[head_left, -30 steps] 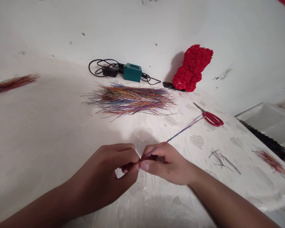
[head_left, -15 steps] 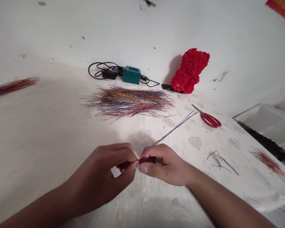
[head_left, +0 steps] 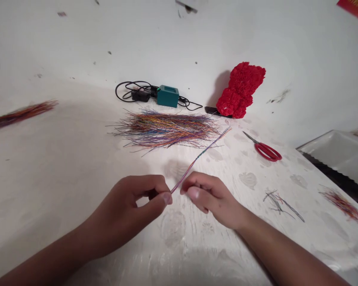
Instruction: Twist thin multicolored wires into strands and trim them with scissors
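My left hand (head_left: 137, 210) pinches the lower end of a thin bundle of coloured wires (head_left: 185, 173) between thumb and forefinger. The bundle slants up to the right, wrapped by a blue-green coil partway along, and its loose tips fan out slightly. Just right of the bundle, my right hand (head_left: 214, 198) has loosely curled fingers around no visible object; it appears apart from the wires. Beyond both hands lies a large pile of multicoloured wires (head_left: 167, 129) on the pale patterned tabletop (head_left: 77, 171).
Red-handled scissors (head_left: 267, 151) lie to the right, above some dark wire scraps (head_left: 279, 204). More wires (head_left: 344, 204) rest near the right edge, others (head_left: 24, 114) at far left. A teal box (head_left: 167, 96), black cables (head_left: 131, 85) and a red flower-textured figure (head_left: 240, 89) stand along the wall.
My right fingers have let go of the wires and drawn slightly away. The bundle's upper end has swung left, still held by my left hand. The view has shifted slightly.
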Available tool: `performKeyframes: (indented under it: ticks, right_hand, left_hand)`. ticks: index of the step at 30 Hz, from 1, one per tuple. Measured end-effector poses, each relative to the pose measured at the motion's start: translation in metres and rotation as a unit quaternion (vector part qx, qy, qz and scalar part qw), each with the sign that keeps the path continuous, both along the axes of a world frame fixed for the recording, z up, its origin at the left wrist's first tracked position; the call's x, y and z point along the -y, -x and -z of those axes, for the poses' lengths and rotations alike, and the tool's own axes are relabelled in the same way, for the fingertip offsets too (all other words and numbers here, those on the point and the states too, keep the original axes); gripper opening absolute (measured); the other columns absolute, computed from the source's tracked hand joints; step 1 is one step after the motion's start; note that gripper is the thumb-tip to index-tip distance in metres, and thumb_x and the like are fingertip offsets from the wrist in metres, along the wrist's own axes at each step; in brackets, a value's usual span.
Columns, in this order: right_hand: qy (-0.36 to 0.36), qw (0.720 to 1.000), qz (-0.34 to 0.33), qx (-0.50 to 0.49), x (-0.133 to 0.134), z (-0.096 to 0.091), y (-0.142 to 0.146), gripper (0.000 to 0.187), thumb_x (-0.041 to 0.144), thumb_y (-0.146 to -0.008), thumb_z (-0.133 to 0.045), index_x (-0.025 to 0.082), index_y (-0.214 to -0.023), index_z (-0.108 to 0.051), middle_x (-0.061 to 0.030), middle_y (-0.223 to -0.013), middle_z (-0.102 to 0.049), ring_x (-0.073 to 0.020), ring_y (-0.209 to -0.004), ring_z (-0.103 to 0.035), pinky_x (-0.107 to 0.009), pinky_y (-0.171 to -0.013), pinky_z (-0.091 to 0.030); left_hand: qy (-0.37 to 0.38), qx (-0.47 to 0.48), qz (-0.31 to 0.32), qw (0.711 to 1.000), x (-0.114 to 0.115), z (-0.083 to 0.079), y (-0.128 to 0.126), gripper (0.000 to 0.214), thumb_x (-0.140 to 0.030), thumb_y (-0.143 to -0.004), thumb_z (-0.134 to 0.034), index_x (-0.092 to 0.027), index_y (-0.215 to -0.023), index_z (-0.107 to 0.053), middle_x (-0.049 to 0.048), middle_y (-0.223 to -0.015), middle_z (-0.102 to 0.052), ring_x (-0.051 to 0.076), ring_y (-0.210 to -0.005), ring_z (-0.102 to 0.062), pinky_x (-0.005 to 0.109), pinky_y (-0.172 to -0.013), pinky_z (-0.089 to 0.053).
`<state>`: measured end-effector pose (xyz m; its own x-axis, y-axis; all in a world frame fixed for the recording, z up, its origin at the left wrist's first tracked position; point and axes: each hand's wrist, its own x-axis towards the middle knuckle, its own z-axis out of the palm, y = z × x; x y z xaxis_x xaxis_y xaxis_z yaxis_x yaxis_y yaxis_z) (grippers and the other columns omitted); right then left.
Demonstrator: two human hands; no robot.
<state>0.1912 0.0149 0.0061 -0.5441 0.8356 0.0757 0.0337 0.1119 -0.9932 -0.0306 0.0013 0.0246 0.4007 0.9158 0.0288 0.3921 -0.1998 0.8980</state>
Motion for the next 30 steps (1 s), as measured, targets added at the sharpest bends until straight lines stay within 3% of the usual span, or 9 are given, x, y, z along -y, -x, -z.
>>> performKeyframes:
  ticks: [6,11,16,22,25,30]
  right_hand:
    - [0.036,0.988,0.082,-0.123,-0.008,0.006,-0.001,0.029,0.044,-0.099,-0.048,0.018,-0.098,-0.06,0.0078,-0.052,-0.042,-0.0069,-0.042,-0.032,-0.022,-0.043,-0.026]
    - [0.073,0.975,0.091,-0.188,-0.011,0.006,-0.002,0.029,0.046,-0.098,-0.049,0.019,-0.092,-0.058,0.0075,-0.053,-0.043,-0.0071,-0.038,-0.034,-0.023,-0.04,-0.024]
    - [0.076,0.978,0.11,-0.157,-0.008,0.005,-0.004,0.033,0.039,-0.096,-0.054,0.017,-0.071,-0.055,0.0066,-0.051,-0.038,-0.0067,-0.04,-0.034,-0.025,-0.043,-0.024]
    - [0.051,0.983,0.131,-0.116,-0.007,0.004,-0.003,0.04,0.039,-0.097,-0.056,0.017,-0.063,-0.054,0.0069,-0.05,-0.034,-0.0068,-0.04,-0.033,-0.025,-0.041,-0.024]
    - [0.045,0.993,0.1,-0.052,-0.005,0.002,-0.002,0.041,0.041,-0.097,-0.054,0.018,-0.063,-0.052,0.0074,-0.048,-0.033,-0.0071,-0.041,-0.031,-0.024,-0.041,-0.024]
    - [-0.01,0.999,0.005,0.035,0.001,-0.001,0.0,0.036,0.036,-0.098,-0.054,0.017,-0.067,-0.055,0.0073,-0.05,-0.037,-0.0061,-0.043,-0.034,-0.022,-0.041,-0.025]
  left_hand:
    - [0.102,0.102,0.045,0.988,-0.006,-0.001,0.007,0.026,-0.029,-0.086,-0.054,-0.018,-0.062,-0.055,-0.0038,-0.057,-0.053,0.009,-0.057,-0.045,0.023,-0.055,-0.034]
    - [0.165,0.111,0.099,0.975,-0.007,0.002,0.008,0.023,-0.026,-0.085,-0.054,-0.018,-0.064,-0.057,-0.0033,-0.056,-0.054,0.01,-0.057,-0.045,0.026,-0.057,-0.032]
    - [0.184,0.098,0.112,0.972,-0.008,0.001,0.006,0.023,-0.026,-0.086,-0.054,-0.018,-0.064,-0.057,-0.0032,-0.057,-0.053,0.01,-0.057,-0.045,0.026,-0.057,-0.032]
    - [0.101,0.058,0.066,0.991,-0.01,-0.003,0.009,0.037,-0.042,-0.095,-0.045,-0.018,-0.069,-0.057,-0.0022,-0.066,-0.053,0.012,-0.066,-0.048,0.025,-0.064,-0.038]
    - [0.07,0.028,0.047,0.996,-0.009,-0.006,0.007,0.041,-0.048,-0.095,-0.044,-0.018,-0.071,-0.057,-0.0018,-0.07,-0.053,0.012,-0.069,-0.049,0.025,-0.065,-0.039]
    - [0.08,-0.026,0.072,0.994,-0.003,-0.011,-0.002,0.034,-0.048,-0.093,-0.049,-0.019,-0.082,-0.064,-0.0019,-0.075,-0.057,0.012,-0.071,-0.051,0.024,-0.063,-0.039]
